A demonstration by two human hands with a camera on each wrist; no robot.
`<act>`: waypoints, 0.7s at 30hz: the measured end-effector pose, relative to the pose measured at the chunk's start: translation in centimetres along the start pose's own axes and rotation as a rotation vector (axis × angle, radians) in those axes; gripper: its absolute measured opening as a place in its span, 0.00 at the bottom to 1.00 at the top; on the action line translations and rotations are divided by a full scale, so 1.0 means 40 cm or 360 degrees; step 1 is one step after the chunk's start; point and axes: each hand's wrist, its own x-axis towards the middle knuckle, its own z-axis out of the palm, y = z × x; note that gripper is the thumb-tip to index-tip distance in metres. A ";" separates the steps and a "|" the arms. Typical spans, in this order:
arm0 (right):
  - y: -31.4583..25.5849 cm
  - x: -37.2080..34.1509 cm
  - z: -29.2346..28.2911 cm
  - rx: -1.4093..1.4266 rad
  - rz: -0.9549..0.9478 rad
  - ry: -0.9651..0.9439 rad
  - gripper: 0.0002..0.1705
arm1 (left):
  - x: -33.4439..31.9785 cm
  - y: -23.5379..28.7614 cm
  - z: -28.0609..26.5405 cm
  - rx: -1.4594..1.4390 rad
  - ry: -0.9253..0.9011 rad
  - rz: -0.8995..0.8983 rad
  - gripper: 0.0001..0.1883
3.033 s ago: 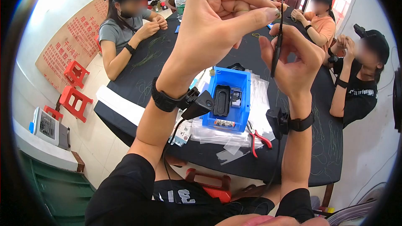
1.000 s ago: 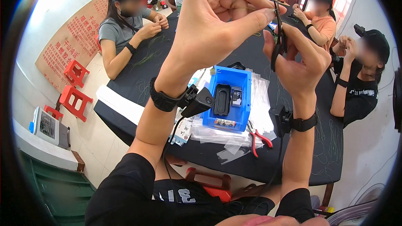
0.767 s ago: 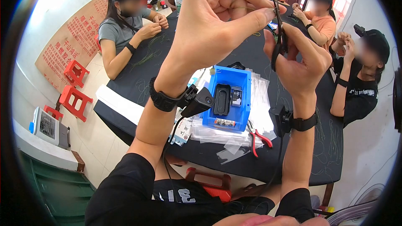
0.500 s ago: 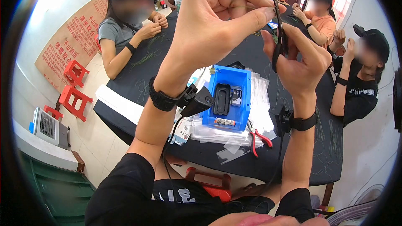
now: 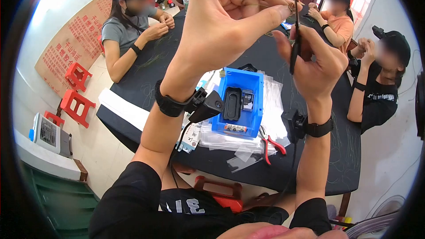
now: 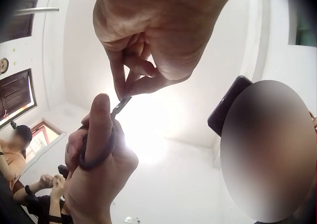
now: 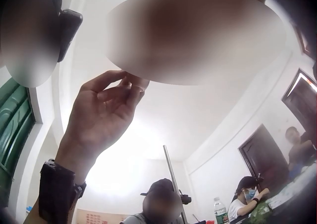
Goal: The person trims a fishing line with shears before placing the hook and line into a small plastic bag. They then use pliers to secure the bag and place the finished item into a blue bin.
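Note:
My left hand (image 5: pixel 223 28) is raised over the table, pinching a thin yellow-green thread (image 5: pixel 253 5) between thumb and forefinger, its other fingers curled in. To its right, my right hand (image 5: pixel 318 68) holds small black-handled scissors (image 5: pixel 295 48), pointing upward with their tip beside the left fingertips. In the left wrist view, a handle ring (image 6: pixel 96 160) loops round the right thumb, and the short blade (image 6: pixel 122 105) meets the left fingertips. The right wrist view shows the left hand (image 7: pixel 101 112) from the palm side; a blur covers the right hand there.
Below the hands, a blue bin (image 5: pixel 261 106) holds a black tray and a battery. It sits on clear plastic bags (image 5: pixel 275 93) beside red-handled pliers (image 5: pixel 273 145). Loose threads lie on the black tablecloth (image 5: pixel 270 168). Several people sit around the table.
The right hand first moved up and the scissors came to the left fingertips. Since half a second ago, the scissors have turned more edge-on and the right thumb has shifted slightly left. The left pinch stays.

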 end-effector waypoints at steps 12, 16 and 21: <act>0.039 0.001 -0.002 0.0396 0.0402 0.0169 0.17 | 0.003 -0.003 -0.002 0.0127 -0.0022 -0.0024 0.07; 0.016 0.005 -0.010 0.0282 0.0244 0.0086 0.18 | 0.000 0.011 -0.006 0.0100 0.0065 -0.0195 0.10; 0.006 0.002 -0.006 0.0080 0.0062 0.0041 0.19 | -0.006 0.013 0.011 0.0100 0.0171 -0.0299 0.12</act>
